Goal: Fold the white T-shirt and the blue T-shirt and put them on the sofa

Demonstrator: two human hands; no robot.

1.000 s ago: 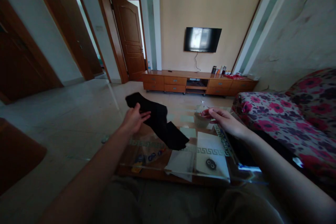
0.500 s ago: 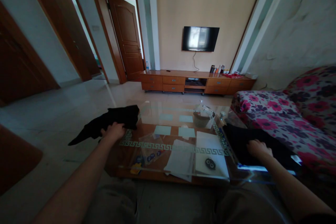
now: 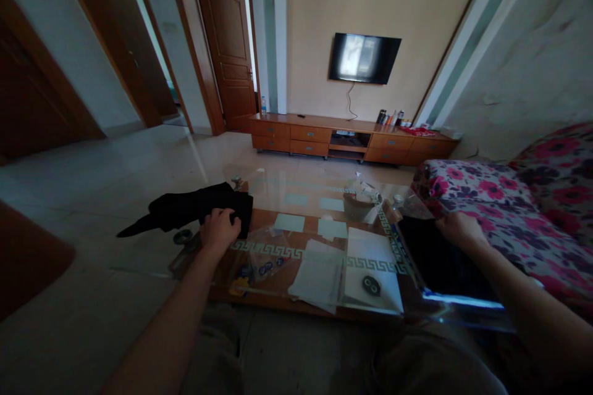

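Under the left hand (image 3: 220,229), black cloth (image 3: 185,205) on the glass tabletop (image 3: 273,251); fingers curled over it, can't tell if pinching. Right hand (image 3: 463,231) at the far edge of another dark cloth (image 3: 428,253), grip unclear. Between both, nearer the wearer: white papers (image 3: 317,274).

I worked in a domestic living room, identified by floral sofa (image 3: 491,203), wall-mounted television (image 3: 365,58) and glass-topped table (image 3: 311,229).
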